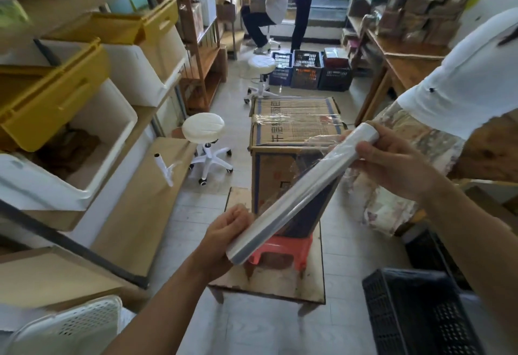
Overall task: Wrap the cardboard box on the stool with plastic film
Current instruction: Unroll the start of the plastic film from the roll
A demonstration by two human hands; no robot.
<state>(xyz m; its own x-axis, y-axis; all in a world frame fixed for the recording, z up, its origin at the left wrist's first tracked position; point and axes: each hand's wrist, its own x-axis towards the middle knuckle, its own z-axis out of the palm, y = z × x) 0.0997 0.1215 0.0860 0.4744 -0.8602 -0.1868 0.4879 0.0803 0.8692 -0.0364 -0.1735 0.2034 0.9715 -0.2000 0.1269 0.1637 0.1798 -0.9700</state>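
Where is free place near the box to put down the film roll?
Free: the brown shelf top left of the cardboard box, beside the spare roll; also the low table before the red stool. Crowded: right side, patterned cloth and black crate.

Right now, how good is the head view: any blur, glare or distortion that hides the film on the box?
Head view: wide-angle bending at the edges, shelves and bins at left smeared by motion blur. Bright window backlight washes out the far end. The film roll, left hand, right hand and cardboard box are fairly sharp; clear film shows only by its sheen.
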